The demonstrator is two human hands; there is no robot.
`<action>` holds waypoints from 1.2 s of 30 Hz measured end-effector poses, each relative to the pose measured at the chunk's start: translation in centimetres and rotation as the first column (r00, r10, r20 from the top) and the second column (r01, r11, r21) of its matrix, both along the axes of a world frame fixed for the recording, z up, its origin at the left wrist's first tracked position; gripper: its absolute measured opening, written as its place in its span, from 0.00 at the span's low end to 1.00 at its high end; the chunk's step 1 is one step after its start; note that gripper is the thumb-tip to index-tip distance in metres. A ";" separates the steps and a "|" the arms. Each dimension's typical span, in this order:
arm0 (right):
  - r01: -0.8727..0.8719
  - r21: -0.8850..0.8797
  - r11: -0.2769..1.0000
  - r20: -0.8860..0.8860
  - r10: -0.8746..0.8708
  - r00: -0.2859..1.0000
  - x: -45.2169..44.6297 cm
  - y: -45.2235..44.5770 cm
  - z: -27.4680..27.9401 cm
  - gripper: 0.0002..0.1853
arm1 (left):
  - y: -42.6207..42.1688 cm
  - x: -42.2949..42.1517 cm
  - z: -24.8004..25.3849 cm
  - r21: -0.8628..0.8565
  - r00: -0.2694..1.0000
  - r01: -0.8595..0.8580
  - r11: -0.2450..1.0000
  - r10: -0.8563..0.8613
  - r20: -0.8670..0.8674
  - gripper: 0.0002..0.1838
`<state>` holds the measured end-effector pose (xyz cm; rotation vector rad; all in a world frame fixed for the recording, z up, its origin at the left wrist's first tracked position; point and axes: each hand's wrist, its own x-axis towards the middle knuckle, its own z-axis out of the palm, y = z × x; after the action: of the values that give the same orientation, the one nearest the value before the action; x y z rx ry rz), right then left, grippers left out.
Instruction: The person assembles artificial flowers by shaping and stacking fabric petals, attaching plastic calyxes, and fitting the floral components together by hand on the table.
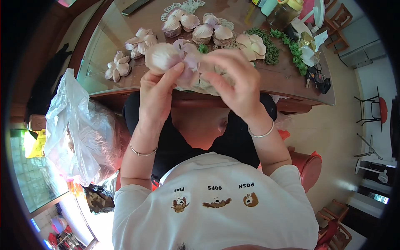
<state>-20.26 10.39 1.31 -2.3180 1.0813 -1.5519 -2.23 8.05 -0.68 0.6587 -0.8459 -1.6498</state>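
Note:
My left hand pinches a pale cream and lilac artificial flower petal piece between thumb and fingers, above the table's near edge. Just right of it is my right hand, blurred, its thumb and fingers apart with nothing visible between them. Whether its fingertips touch the petals I cannot make out. Beyond my hands lie stacks of similar petal pieces: one stack at the far left, another beside it, and further ones behind. A single cream petal piece rests right of my hands.
Small green pieces are heaped on the glass-topped table, near a strip of green leaves. Keys and a black object sit by the right edge. A large clear plastic bag stands at my left, a red bin at my right.

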 end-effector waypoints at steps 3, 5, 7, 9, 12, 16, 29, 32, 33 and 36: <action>-0.143 0.553 0.821 0.500 -0.189 0.845 -0.4 0.4 -0.8 0.13 | 1.5 -0.1 -0.8 0.001 0.996 -0.074 0.997 0.074 -0.043 0.07; -0.376 0.587 0.717 0.629 -0.111 0.770 -1.2 0.0 -2.5 0.13 | 1.9 -0.3 -1.7 -0.018 0.997 -0.079 0.997 0.078 -0.024 0.07; -0.764 0.507 0.399 0.844 -0.052 0.533 -2.1 -0.4 -4.3 0.13 | 2.3 -0.7 -2.7 -0.043 0.996 -0.084 0.995 0.085 0.010 0.07; -0.895 0.394 0.209 0.919 -0.073 0.387 -2.3 -0.5 -4.7 0.12 | 2.4 -0.7 -2.9 -0.053 0.996 -0.087 0.995 0.089 0.027 0.07; -0.687 0.499 0.528 0.821 -0.033 0.571 -1.3 -0.8 -1.9 0.11 | 1.6 -0.4 -2.1 -0.046 0.992 -0.128 0.991 0.129 0.008 0.07; -0.483 0.490 0.726 0.720 -0.024 0.694 0.0 -2.3 0.1 0.10 | 0.0 -0.3 -0.5 -0.075 0.983 -0.165 0.983 0.170 0.064 0.07; -0.082 0.510 0.856 0.411 -0.159 0.898 1.3 -6.6 0.8 0.09 | -3.2 -0.2 0.7 -0.006 0.960 -0.196 0.981 0.193 0.205 0.10; -0.045 0.497 0.867 0.374 -0.167 0.912 1.2 -7.2 0.5 0.07 | -3.5 -0.1 0.5 -0.019 0.961 -0.159 0.987 0.160 0.226 0.09; -0.033 0.491 0.870 0.362 -0.169 0.917 1.2 -7.3 0.4 0.07 | -3.6 -0.1 0.5 -0.024 0.961 -0.147 0.989 0.149 0.233 0.09; -0.044 0.495 0.868 0.375 -0.167 0.912 1.3 -7.7 0.1 0.07 | -3.9 -0.1 0.2 -0.028 0.960 -0.146 0.989 0.149 0.238 0.09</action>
<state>-18.99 2.67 1.41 -1.5496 1.2628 -1.4648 -2.29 4.14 -0.48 0.9054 -0.9523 -1.4489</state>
